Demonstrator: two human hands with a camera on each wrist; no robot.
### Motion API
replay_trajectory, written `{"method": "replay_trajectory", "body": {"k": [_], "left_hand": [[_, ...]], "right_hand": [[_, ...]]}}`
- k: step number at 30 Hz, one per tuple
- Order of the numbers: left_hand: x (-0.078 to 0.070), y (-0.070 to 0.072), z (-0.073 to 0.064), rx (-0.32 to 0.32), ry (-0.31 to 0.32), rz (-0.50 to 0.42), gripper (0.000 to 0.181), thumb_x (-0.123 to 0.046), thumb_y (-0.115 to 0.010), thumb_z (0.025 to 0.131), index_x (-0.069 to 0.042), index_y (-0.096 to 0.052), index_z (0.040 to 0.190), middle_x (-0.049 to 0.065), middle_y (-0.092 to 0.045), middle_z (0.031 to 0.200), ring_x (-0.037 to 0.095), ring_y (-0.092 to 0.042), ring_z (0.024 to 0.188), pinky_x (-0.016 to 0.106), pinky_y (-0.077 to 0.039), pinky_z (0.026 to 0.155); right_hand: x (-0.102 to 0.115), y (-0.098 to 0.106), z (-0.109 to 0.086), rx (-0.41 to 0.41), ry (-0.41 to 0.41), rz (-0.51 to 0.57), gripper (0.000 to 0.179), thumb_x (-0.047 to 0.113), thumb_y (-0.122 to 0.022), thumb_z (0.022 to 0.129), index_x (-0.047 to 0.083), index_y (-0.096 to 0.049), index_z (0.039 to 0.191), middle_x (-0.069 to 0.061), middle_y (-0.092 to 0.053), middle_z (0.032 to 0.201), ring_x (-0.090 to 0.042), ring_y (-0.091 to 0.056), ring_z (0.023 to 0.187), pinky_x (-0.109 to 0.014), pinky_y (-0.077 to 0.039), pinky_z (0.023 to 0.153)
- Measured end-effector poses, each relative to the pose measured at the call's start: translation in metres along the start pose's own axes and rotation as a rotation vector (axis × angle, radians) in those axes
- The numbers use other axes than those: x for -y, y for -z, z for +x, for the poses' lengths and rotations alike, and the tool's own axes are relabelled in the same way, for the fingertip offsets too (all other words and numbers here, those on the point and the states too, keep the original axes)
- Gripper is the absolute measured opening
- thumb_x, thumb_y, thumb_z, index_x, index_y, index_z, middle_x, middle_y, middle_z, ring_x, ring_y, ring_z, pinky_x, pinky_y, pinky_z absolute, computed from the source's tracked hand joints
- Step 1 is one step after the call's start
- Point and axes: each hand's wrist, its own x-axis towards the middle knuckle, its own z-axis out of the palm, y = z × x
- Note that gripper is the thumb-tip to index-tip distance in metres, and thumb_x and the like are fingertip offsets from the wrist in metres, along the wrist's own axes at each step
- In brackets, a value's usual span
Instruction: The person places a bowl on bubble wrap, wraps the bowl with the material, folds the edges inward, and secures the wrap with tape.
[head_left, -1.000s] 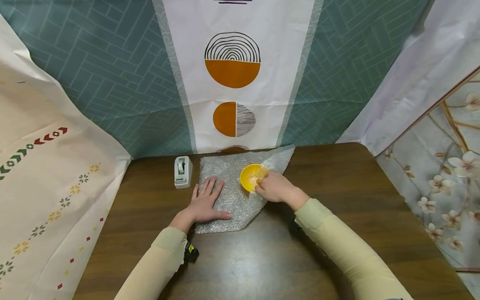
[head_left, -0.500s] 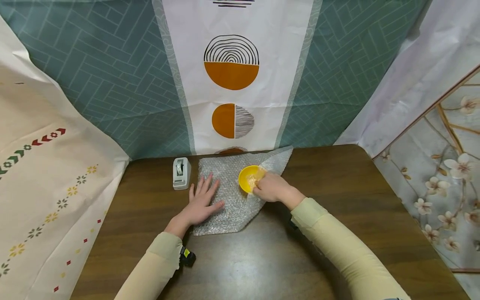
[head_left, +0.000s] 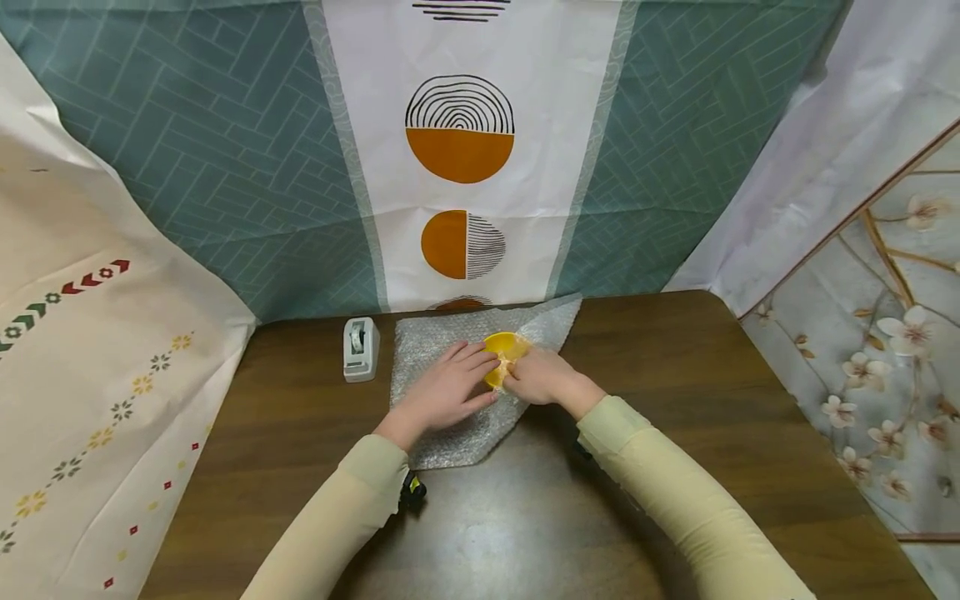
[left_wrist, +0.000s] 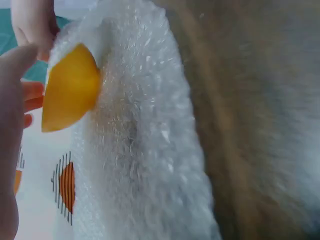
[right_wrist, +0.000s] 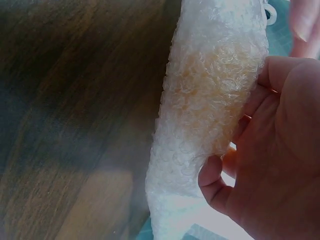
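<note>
A yellow bowl [head_left: 501, 343] sits on a sheet of bubble wrap [head_left: 444, 452] at the back of the table. My right hand [head_left: 546, 377] pinches the wrap's right edge, folded up over the bowl's right side. In the right wrist view, the bowl's colour shows through the bubble wrap [right_wrist: 210, 90], and the fingers curl over the edge. My left hand [head_left: 444, 390] lies above the wrap with fingers extended, their tips at the bowl's left rim. From the left wrist, the bowl [left_wrist: 72, 90] looks tilted, beside the left fingers. The bowl's right part is hidden.
A white tape dispenser [head_left: 361, 350] stands left of the bubble wrap. A patterned cloth [head_left: 465, 208] hangs right behind the table's back edge, and more cloth drapes along both sides. The brown wooden table [head_left: 480, 533] extends toward me.
My left hand has moved from lying flat on the wrap's left part rightward to the bowl's left rim. The right hand keeps holding the folded wrap at the bowl's right side.
</note>
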Motion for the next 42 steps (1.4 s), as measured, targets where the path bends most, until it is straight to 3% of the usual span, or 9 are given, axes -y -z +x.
{"method": "replay_trajectory", "body": {"k": [4,9,20,27,31,33,35,38,42], "left_hand": [[0.003,-0.005,0.005,0.124,0.01,0.068,0.077,-0.042,-0.071,0.095,-0.007,-0.05,0.16,0.007,-0.047,0.166,0.028,-0.03,0.16,0.048,-0.015,0.13],[0.001,-0.008,0.009,0.156,0.064,0.072,0.083,-0.015,-0.071,0.081,-0.009,-0.048,0.161,0.005,-0.046,0.166,0.027,-0.033,0.158,0.054,-0.026,0.127],[-0.011,-0.012,0.026,0.174,0.121,0.167,0.069,-0.009,-0.078,0.082,-0.009,-0.063,0.149,0.002,-0.057,0.157,0.024,-0.045,0.149,0.054,-0.037,0.121],[-0.017,-0.013,0.029,0.195,0.143,0.152,0.067,-0.008,-0.077,0.088,-0.014,-0.06,0.153,0.003,-0.056,0.157,0.024,-0.044,0.15,0.06,-0.039,0.118],[-0.018,-0.014,0.029,0.187,0.144,0.152,0.058,-0.007,-0.073,0.093,-0.018,-0.065,0.149,0.001,-0.058,0.154,0.023,-0.045,0.149,0.062,-0.041,0.115],[-0.019,-0.014,0.03,0.189,0.144,0.162,0.053,-0.007,-0.073,0.093,-0.019,-0.068,0.145,0.0,-0.06,0.152,0.022,-0.046,0.148,0.062,-0.043,0.114],[-0.02,-0.012,0.031,0.196,0.144,0.174,0.05,-0.008,-0.073,0.094,-0.019,-0.07,0.143,0.0,-0.06,0.151,0.022,-0.047,0.147,0.062,-0.045,0.112],[-0.022,-0.009,0.032,0.216,0.141,0.192,0.048,-0.01,-0.074,0.096,-0.019,-0.07,0.143,0.0,-0.06,0.151,0.022,-0.047,0.147,0.061,-0.047,0.11],[-0.024,-0.008,0.033,0.232,0.145,0.21,0.047,-0.012,-0.073,0.097,-0.019,-0.069,0.143,0.0,-0.06,0.151,0.022,-0.048,0.147,0.059,-0.048,0.11]], "right_hand": [[0.002,-0.003,0.003,-0.002,0.009,0.011,0.041,0.032,-0.047,0.11,0.005,-0.078,0.111,-0.017,-0.075,0.124,-0.041,-0.065,0.122,-0.057,-0.052,0.102],[0.002,-0.004,0.002,-0.013,-0.002,0.015,0.04,0.033,-0.048,0.109,0.007,-0.076,0.099,-0.017,-0.075,0.122,-0.041,-0.065,0.121,-0.057,-0.052,0.101],[-0.001,-0.005,0.001,-0.044,-0.003,0.054,0.039,0.033,-0.048,0.11,0.008,-0.077,0.098,-0.015,-0.075,0.116,-0.038,-0.065,0.119,-0.056,-0.052,0.1],[-0.005,-0.006,-0.002,-0.03,-0.005,0.056,0.042,0.034,-0.046,0.112,0.007,-0.078,0.121,-0.017,-0.072,0.131,-0.039,-0.062,0.129,-0.055,-0.05,0.107],[-0.007,-0.009,-0.006,-0.084,0.029,0.063,0.039,0.031,-0.047,0.112,0.008,-0.079,0.109,-0.016,-0.076,0.117,-0.039,-0.065,0.121,-0.054,-0.051,0.104],[-0.008,-0.014,-0.008,-0.137,0.057,0.065,0.037,0.029,-0.049,0.111,0.01,-0.076,0.095,-0.013,-0.076,0.104,-0.038,-0.067,0.114,-0.053,-0.052,0.1],[-0.009,-0.019,-0.01,-0.198,0.082,0.065,0.036,0.027,-0.051,0.111,0.011,-0.076,0.092,-0.011,-0.076,0.099,-0.036,-0.068,0.111,-0.052,-0.053,0.098],[-0.01,-0.025,-0.013,-0.263,0.105,0.057,0.035,0.026,-0.052,0.112,0.008,-0.081,0.104,-0.009,-0.078,0.109,-0.035,-0.068,0.114,-0.051,-0.054,0.101],[-0.011,-0.026,-0.016,-0.279,0.107,0.046,0.037,0.027,-0.051,0.113,0.006,-0.08,0.125,-0.008,-0.076,0.129,-0.035,-0.064,0.128,-0.051,-0.05,0.109]]}}
